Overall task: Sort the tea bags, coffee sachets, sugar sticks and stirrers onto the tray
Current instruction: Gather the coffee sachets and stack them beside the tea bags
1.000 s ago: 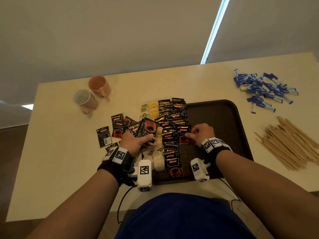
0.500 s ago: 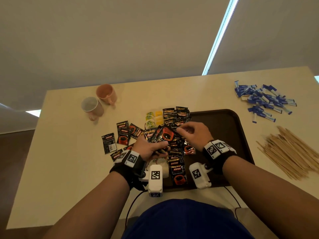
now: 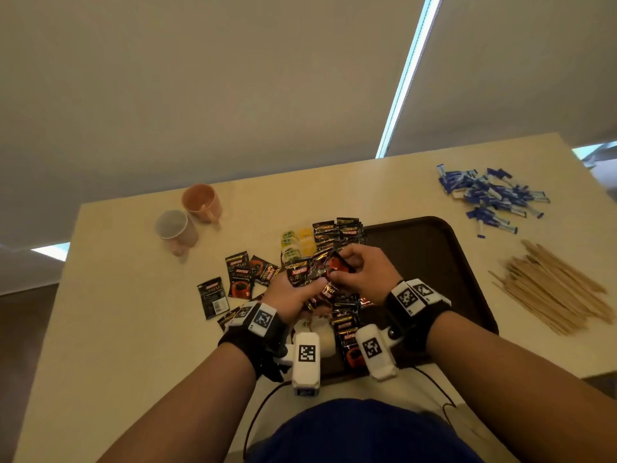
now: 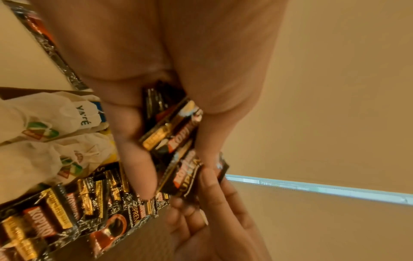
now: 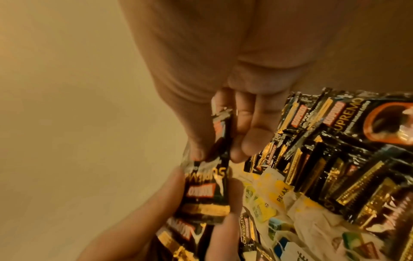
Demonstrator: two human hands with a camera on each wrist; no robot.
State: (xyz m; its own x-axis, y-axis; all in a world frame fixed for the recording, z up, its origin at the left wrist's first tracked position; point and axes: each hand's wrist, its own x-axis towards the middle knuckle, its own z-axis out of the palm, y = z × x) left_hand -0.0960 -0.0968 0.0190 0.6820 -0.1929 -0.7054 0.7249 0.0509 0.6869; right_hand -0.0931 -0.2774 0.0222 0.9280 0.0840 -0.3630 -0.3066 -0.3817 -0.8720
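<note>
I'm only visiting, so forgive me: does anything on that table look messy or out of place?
Yes. Several coffee sachets lie scattered on the table left of the tray. The sugar sticks and stirrers sit in loose heaps off the tray.

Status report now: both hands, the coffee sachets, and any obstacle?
Left hand grips a stack of coffee sachets. Right hand pinches one sachet off that stack. Sugar sticks, stirrers lie off the tray. Nothing in the way.

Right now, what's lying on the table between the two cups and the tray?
In the head view, loose coffee sachets lie between the cups and the tray, with tea bags by the tray's edge.
</note>
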